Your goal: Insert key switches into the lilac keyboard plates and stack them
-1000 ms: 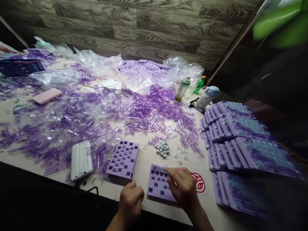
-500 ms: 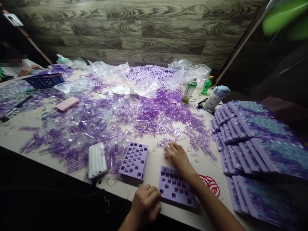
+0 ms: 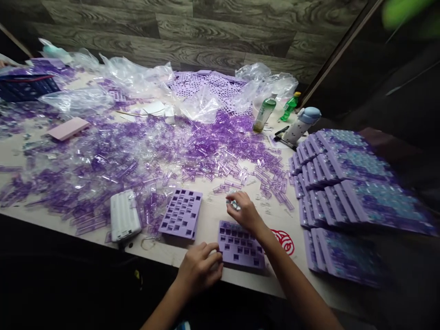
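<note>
My right hand [image 3: 242,211] curves its thumb and fingers round a few small clear and teal pieces [image 3: 234,204], just past the far edge of a purple keyboard plate [image 3: 240,257]. The plate has rows of square holes and lies flat near the table's front edge; my right wrist partly covers it. Beside its left edge is my left hand [image 3: 202,265], fingers curled inward; what they hold, if anything, is hidden. A second purple keyboard plate [image 3: 181,213] rests farther left, a short way from both hands.
Loose clear purple pieces [image 3: 206,149] cover the table's middle. Assembled purple keyboards [image 3: 364,197] stand in leaning rows at right. A white case [image 3: 124,215] sits at front left. Behind are a green bottle [image 3: 265,112], a blue-lidded flask [image 3: 302,123] and plastic bags [image 3: 137,78].
The view has shifted, so the table appears higher and farther left. My right fingers have curled round the small pieces. My left hand stays beside the nearer plate.
</note>
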A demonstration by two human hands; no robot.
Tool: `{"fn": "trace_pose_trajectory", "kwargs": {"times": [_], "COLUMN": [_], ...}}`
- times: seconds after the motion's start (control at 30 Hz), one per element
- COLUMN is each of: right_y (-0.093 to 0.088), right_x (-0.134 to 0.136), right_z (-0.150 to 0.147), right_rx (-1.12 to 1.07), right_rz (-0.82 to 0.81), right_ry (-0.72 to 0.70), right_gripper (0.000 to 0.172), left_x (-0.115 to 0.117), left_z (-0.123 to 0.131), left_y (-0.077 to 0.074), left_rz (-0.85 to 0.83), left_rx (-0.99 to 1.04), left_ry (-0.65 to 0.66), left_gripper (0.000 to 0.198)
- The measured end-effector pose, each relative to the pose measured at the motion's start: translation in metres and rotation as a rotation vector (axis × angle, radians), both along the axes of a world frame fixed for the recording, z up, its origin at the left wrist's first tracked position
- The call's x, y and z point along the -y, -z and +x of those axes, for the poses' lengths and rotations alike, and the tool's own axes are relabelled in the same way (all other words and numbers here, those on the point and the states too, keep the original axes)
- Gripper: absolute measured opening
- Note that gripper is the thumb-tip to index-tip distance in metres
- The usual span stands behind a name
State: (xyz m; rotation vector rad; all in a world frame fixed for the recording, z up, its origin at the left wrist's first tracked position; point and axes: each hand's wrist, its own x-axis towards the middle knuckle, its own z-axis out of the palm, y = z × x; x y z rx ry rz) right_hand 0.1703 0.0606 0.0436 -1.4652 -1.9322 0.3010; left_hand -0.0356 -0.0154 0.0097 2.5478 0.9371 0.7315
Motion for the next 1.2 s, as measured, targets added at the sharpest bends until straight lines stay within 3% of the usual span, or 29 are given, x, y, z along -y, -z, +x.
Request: {"fn": "trace_pose_trajectory", "kwargs": {"times": [0.17, 0.37, 0.47, 0.53, 0.63, 0.7, 0.83, 0.97, 1.2], "right_y": [-0.003, 0.018, 0.027, 0.029, 0.03, 0.031, 0.032, 0.03, 0.025], "right_x": [0.052, 0.088, 0.09, 0.088, 0.084, 0.081, 0.079, 0.077, 0.076], "right_z": [0.001, -0.005, -0.009, -0.01, -0.011, -0.011, -0.011, -0.011, -0.013], "right_rx": [-0.274, -0.328, -0.263, -0.189, -0.086, -0.054, -0.049, -0.002, 0.143], "right_rz": [-0.122, -0.07, 0.018, 0.075, 0.091, 0.062, 0.03, 0.046, 0.109], "right_ry": [0.011, -0.031, -0.084, -0.041, 0.073, 0.116, 0.143, 0.177, 0.126], "right_gripper": [0.02, 0.02, 0.02, 0.017, 0.016, 0.019, 0.022, 0.015, 0.009], "left_x": [0.002, 0.007, -0.001, -0.011, -0.023, -0.026, -0.025, -0.024, -0.026], "left_z": [0.004, 0.018, 0.024, 0.027, 0.029, 0.03, 0.03, 0.03, 0.03], "left_y": [0.002, 0.0, -0.001, -0.001, 0.003, 0.007, 0.012, 0.014, 0.013], "left_rz": [-0.021, -0.087, -0.176, -0.204, -0.194, -0.2, -0.217, -0.2, -0.213], "left_rx": [0.0, 0.002, 0.046, 0.069, 0.055, 0.034, 0.013, -0.001, -0.025], "left_ry": [0.011, 0.032, -0.137, -0.212, -0.182, -0.172, -0.181, -0.186, -0.171], "left_gripper": [0.006, 0.005, 0.009, 0.012, 0.045, 0.055, 0.055, 0.059, 0.061]}}
